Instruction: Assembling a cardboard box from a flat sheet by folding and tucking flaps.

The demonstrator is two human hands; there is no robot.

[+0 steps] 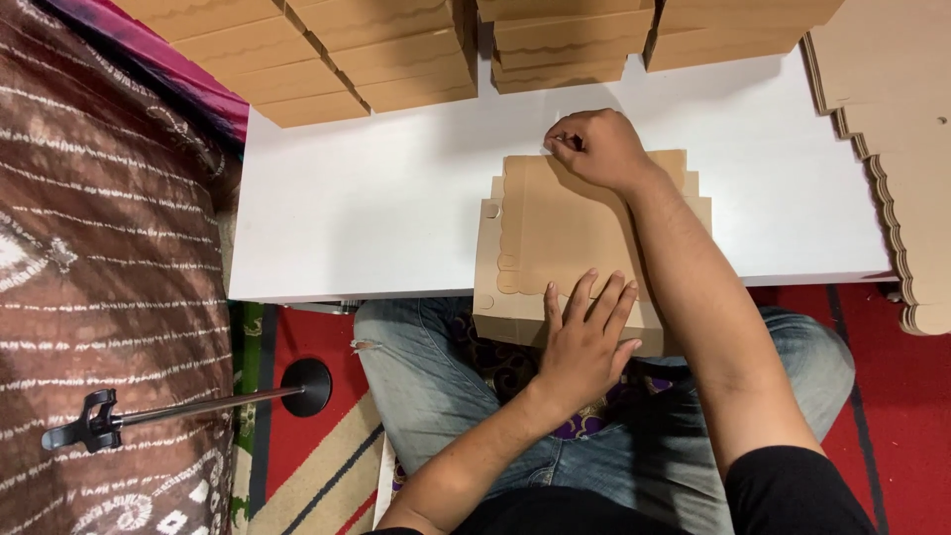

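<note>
Cardboard box blank [555, 233], flat and tan with a scalloped edge on its upper layer, lies at the near edge of the white table [367, 198], its lower part hanging over the edge above the person's lap. The left hand [584, 342] rests flat on the blank's near portion, fingers [594, 297] spread and extended, palm down, gripping nothing. The right hand [594, 147] sits at the blank's far edge, knuckles up, with its fingers curled in and pinched at the top corner of the cardboard (whether they actually clamp a flap cannot be told, since the fingertips are tucked under the hand).

Stacks of folded cardboard boxes [396, 59] line the far side of the table. A pile of flat cut blanks [892, 149] rests at the table's right end, well apart from the hands. The person sits cross-legged in blue jeans [426, 376] on a red patterned rug [307, 466]. To the left lie a brown patterned cloth [109, 258] and a black stand [198, 406] with a round base.
</note>
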